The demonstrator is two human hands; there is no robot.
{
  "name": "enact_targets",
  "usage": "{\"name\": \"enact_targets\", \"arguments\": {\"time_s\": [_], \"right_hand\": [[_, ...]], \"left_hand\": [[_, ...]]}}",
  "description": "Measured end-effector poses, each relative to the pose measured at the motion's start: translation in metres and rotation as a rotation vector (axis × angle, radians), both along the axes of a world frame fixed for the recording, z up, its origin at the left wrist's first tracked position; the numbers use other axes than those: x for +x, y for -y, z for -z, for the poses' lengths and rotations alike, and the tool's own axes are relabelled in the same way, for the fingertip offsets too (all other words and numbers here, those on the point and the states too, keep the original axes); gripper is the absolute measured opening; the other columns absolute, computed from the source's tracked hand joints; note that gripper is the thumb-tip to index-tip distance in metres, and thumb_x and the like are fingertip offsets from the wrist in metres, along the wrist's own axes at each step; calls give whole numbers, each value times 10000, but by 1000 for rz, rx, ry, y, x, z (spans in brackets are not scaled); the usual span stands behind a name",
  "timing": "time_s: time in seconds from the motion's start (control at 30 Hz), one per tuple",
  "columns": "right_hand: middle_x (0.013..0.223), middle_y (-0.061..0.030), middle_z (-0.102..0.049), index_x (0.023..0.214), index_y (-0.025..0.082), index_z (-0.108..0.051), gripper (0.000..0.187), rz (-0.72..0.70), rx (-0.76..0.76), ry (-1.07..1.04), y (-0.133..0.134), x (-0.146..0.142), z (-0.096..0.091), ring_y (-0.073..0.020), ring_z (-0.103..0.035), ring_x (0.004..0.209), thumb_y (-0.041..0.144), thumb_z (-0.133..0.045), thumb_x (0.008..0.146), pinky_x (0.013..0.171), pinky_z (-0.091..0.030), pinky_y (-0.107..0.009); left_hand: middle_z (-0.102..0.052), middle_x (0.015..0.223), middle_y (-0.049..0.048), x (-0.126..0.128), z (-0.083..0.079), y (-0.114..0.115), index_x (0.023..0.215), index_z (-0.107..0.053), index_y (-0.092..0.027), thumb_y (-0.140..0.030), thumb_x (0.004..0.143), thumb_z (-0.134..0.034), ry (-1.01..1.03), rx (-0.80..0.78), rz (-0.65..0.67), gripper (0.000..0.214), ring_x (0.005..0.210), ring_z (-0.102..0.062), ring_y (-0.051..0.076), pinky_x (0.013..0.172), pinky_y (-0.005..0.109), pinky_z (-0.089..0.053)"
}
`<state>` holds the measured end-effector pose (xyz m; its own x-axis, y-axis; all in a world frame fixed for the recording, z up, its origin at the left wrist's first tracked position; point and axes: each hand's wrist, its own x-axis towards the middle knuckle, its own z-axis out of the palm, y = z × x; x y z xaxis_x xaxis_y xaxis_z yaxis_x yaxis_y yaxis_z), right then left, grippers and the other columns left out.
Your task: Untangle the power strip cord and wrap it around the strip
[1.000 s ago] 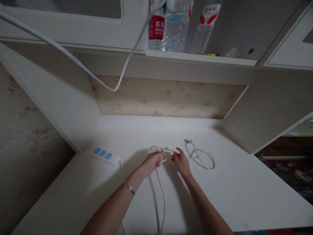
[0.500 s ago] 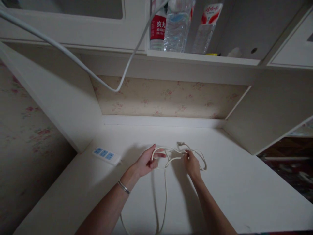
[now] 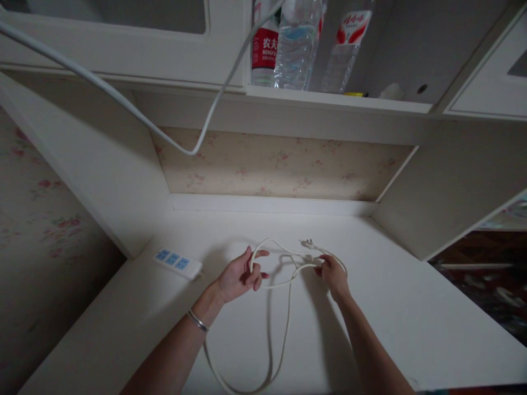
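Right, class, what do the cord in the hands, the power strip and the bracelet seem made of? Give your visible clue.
Cord: probably a flexible plastic or rubber sheath, cream and smooth, since it bends into loops.
Power strip: likely satin hard plastic, judging by its straight white body.
Bracelet: seemingly polished metal, silvery with highlights; which metal is unclear.

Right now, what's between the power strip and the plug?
In the head view, the left hand and part of the cord loop are between the power strip and the plug.
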<state>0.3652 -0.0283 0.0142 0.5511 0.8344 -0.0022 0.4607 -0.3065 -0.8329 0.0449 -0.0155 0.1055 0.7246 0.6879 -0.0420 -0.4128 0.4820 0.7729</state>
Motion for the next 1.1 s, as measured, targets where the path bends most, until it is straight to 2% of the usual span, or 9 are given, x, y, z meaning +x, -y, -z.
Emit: {"name": "enact_targets", "arguments": {"time_s": [0.1,0.23,0.33,0.47,0.6,0.77,0.87,1.03,1.1], "right_hand": [[813,-68,-702,1090,155,-592,387,-16,63,-93,4,-2,0,-198,-683,718,312,-362,821,623,-544,-306],[949,-78,-698,1066,170,-604,345,-68,144,-433,15,2,-6,-197,-687,807,330,-467,792,738,-572,-326],[933,-69,-698,1011,182,-616,300,-140,114,-579,26,2,-6,-195,-683,808,351,-526,781,796,-561,-347],[953,-78,-682,1019,166,-642,326,-282,14,-412,36,-4,-2,-194,-668,769,355,-494,799,763,-549,-359],[997,-89,-631,1057,150,-674,385,-453,9,-21,42,-13,-2,-164,-619,688,335,-442,812,674,-525,-312],[979,-105,-614,1022,141,-696,391,-398,9,187,45,-24,0,-187,-622,772,274,-373,846,742,-503,-314],[987,-100,-623,999,166,-702,369,-365,48,238,46,-28,4,-194,-617,842,256,-373,859,804,-483,-307],[983,-98,-623,1020,158,-691,345,-363,104,287,44,-34,5,-187,-608,847,236,-398,854,813,-476,-296],[980,-102,-619,1028,144,-687,354,-360,141,303,42,-36,5,-185,-608,856,209,-391,843,827,-474,-296]], "left_hand": [[-459,454,-73,-1,-2,-2,1210,-599,-187,-475,884,-524,2,-45,-91,441,463,-487,98,898,390,-422],[-649,991,49,-15,3,-8,1076,-671,-154,-192,776,-690,146,-11,-270,303,697,-551,83,766,267,-434],[-636,1013,42,-27,7,-11,1051,-682,-176,-158,787,-662,193,-20,-324,266,626,-491,58,681,255,-422],[-627,957,41,-36,9,-14,998,-691,-180,-185,794,-634,134,-37,-361,212,622,-488,70,672,265,-421],[-618,918,65,-44,9,-25,931,-688,-130,-218,776,-606,-291,80,-340,197,667,-558,124,671,274,-439],[-560,1172,134,-41,13,-33,1220,-557,-122,-97,727,-564,-1154,628,-670,493,974,-579,247,887,372,-440],[-422,1361,157,-17,10,-23,1355,-430,-129,-6,729,-495,-1298,1128,-804,642,1226,-433,276,1050,403,-324],[-629,1040,69,54,9,-5,1004,-650,-201,-55,827,-471,-1039,1779,-129,291,1025,-545,184,954,299,-402],[-639,966,64,79,15,-7,933,-652,-174,-93,842,-509,-997,1959,-36,188,998,-550,181,968,319,-387]]}}
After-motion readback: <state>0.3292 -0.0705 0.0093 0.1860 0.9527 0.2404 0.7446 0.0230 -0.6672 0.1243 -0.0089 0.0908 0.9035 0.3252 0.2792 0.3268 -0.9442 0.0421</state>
